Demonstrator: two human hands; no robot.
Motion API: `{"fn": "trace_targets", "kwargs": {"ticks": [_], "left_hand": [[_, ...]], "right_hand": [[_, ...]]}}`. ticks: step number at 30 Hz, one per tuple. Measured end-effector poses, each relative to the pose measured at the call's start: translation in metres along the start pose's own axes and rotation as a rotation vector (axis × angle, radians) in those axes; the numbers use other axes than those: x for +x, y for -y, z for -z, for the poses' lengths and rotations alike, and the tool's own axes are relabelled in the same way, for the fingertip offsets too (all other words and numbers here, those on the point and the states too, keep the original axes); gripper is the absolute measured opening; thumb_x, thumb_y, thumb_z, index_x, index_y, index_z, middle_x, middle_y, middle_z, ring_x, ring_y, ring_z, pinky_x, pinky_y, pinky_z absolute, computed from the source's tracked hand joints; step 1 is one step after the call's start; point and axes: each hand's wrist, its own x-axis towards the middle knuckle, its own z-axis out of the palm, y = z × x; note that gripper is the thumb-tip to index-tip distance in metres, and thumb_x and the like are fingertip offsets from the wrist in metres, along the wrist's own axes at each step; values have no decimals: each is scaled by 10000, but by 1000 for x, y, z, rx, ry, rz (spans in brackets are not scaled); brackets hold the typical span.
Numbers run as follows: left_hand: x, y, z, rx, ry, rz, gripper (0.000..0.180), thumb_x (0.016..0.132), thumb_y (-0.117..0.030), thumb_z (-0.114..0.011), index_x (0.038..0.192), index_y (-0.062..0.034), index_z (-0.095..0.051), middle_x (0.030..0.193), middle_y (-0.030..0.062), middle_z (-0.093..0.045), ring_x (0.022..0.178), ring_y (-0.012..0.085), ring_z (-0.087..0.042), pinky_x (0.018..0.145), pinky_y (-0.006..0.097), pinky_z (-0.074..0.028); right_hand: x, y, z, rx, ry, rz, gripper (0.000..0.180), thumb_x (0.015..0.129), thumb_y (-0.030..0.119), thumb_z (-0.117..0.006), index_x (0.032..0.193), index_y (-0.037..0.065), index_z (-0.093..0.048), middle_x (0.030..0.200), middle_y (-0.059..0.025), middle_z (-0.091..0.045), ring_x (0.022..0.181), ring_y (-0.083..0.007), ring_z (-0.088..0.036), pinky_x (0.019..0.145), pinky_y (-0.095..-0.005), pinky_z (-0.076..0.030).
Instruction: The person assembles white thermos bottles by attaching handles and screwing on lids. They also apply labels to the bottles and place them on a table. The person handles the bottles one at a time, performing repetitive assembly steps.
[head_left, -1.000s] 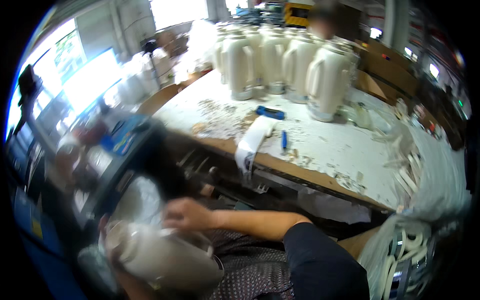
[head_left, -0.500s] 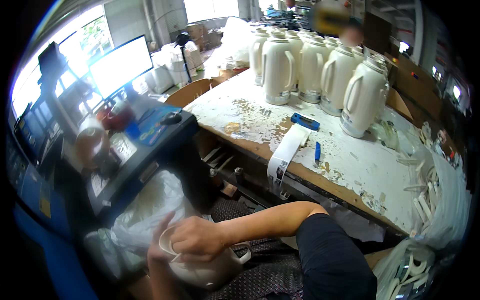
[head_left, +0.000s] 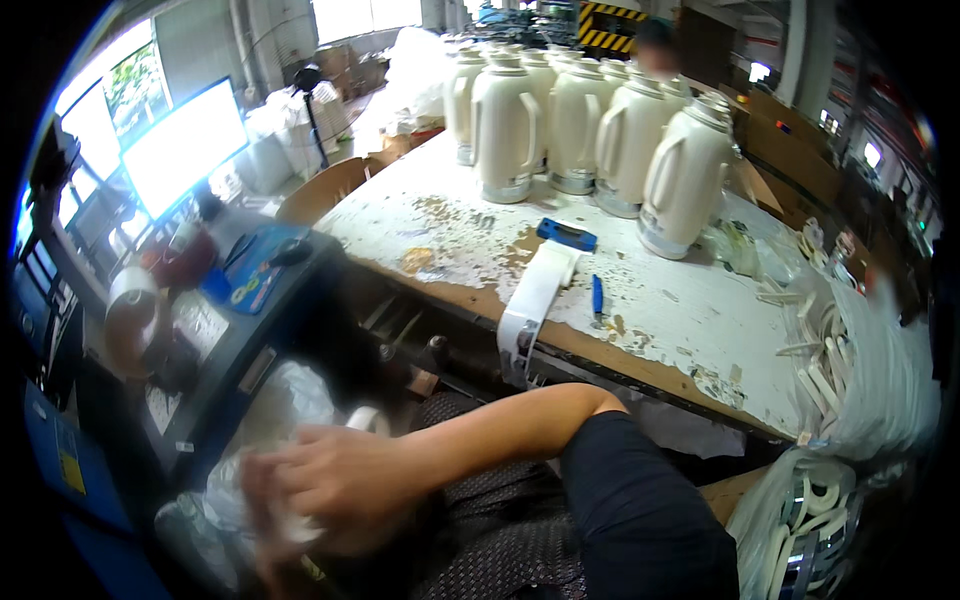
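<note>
Low at the left, over my lap, my right hand (head_left: 340,485) is closed, its curled fingers blurred, around a cream vacuum flask that it mostly covers. A curved cream piece (head_left: 368,420) shows just beyond the knuckles, perhaps the flask's handle. Beneath the fingers a small pale patch (head_left: 300,528) is smeared by motion. My left hand (head_left: 265,500) lies against the right hand's fingertips; it is blurred and partly hidden, so its grip is unclear. Behind both hands lies a clear plastic bag (head_left: 290,395).
Several cream vacuum flasks (head_left: 505,130) stand on the worn white table (head_left: 420,215). Nearer are a blue tool (head_left: 567,234), a label strip (head_left: 535,295) and a blue cutter (head_left: 597,297). Bagged handles (head_left: 825,370) lie at right; a blue desk (head_left: 320,260) with a monitor (head_left: 185,145) stands left.
Both hands have moved left, and the flask, whose mouth and body showed before, is now mostly hidden behind my right hand. The whole view has shifted, with the table further left.
</note>
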Motion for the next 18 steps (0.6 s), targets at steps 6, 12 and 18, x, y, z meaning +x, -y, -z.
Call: {"fn": "trace_targets", "kwargs": {"ticks": [6,12,18], "left_hand": [[-91,7,-90,-271,93,191,1262,577,-253,-918,1515,-32,-102,1264,167,-553,1182,304,-562,1037,447,-430],[-88,48,-109,-754,-52,472,1316,551,-212,-917,1552,-105,-70,1225,151,-597,1052,271,-629,929,391,-498],[-117,65,-122,-703,-181,468,1314,600,-266,-926,1551,-84,-38,1204,143,-620,1089,277,-632,948,383,-492]], "right_hand": [[-76,-18,-52,6,212,-74,156,772,248,-660,787,124,-567,790,-34,-558,822,-214,-617,695,-372,-434],[-34,-51,-56,51,427,-86,161,766,211,-684,757,117,-554,726,-32,-500,656,-233,-532,582,-377,-405],[-36,-90,-59,254,130,-347,31,855,30,-563,856,60,-561,778,-73,-579,644,-225,-535,602,-374,-426]]}}
